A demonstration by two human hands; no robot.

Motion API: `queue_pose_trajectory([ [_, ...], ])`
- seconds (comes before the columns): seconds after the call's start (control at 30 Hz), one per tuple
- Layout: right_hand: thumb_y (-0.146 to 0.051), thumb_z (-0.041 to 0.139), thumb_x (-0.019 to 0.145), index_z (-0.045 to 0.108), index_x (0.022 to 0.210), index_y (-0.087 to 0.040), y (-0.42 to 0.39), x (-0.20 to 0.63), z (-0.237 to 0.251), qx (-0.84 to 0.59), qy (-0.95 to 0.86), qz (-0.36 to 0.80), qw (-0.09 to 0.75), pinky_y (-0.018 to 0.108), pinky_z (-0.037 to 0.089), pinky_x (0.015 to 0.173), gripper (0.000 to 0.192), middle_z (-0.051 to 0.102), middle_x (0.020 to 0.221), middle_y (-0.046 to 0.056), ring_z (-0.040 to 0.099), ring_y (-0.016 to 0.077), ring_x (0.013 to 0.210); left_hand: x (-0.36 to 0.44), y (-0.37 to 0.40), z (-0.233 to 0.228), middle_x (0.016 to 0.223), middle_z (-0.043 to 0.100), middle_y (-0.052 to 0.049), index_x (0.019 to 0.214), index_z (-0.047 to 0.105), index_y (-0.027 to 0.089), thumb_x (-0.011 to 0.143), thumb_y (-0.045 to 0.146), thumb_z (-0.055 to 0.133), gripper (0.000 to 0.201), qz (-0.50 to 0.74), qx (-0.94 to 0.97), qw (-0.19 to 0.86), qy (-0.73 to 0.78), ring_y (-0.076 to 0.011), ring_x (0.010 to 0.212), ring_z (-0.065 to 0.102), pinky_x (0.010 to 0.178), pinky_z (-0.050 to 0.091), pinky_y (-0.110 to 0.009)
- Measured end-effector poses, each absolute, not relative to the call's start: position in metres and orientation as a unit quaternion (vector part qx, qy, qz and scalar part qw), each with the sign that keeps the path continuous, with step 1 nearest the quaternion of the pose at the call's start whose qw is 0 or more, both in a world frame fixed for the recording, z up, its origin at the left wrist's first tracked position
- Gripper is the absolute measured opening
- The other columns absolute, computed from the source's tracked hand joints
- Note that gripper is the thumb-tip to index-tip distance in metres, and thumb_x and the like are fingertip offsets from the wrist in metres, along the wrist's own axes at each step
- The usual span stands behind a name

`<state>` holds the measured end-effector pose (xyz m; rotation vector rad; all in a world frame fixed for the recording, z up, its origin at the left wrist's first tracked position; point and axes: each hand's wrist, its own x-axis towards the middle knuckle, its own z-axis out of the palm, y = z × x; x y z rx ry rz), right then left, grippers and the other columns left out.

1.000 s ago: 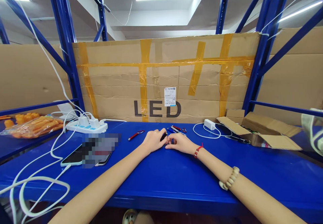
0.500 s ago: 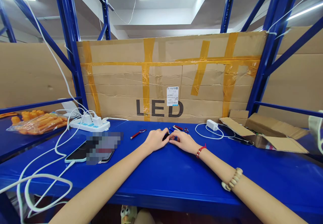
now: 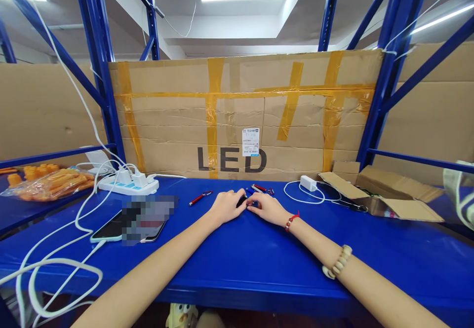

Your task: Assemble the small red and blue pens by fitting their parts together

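Note:
My left hand (image 3: 226, 205) and my right hand (image 3: 267, 208) meet fingertip to fingertip on the blue shelf top (image 3: 259, 259). Between them they pinch a small dark pen-like item (image 3: 242, 201), mostly hidden by the fingers. Just beyond the fingers lie a few more small red and blue pens (image 3: 259, 188). A single red pen (image 3: 200, 198) rests to the left of my left hand. A red cord sits at my right wrist and a bead bracelet further up the forearm.
A white power strip (image 3: 128, 184) with plugs and looping white cables is at the left, and a phone (image 3: 111, 230) is nearer me. A white charger (image 3: 308, 182) and an open cardboard box (image 3: 381, 195) stand at the right. A taped "LED" cardboard sheet (image 3: 244, 116) walls the back.
Both hands stay together on the small item; only the fingers shift slightly. The camera view wobbled a little.

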<state>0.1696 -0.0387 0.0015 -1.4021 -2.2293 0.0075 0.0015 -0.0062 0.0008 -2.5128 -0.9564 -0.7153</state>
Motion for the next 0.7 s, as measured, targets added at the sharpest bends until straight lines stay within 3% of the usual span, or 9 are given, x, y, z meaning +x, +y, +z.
queue_pose_trajectory([
  [0.7, -0.027, 0.052, 0.076, 0.06, 0.086, -0.022, -0.0384, 0.1698, 0.0007, -0.493, -0.83, 0.018, 0.259, 0.023, 0.037, 0.056, 0.013, 0.061, 0.081, -0.001, 0.053, 0.0115, 0.066, 0.0013, -0.0083, 0.003, 0.078, 0.056, -0.002, 0.093, 0.044, 0.02, 0.084, 0.028, 0.045, 0.012, -0.25, -0.894, 0.151, -0.338, -0.0191, 0.072, 0.055, 0.061, 0.042, -0.024],
])
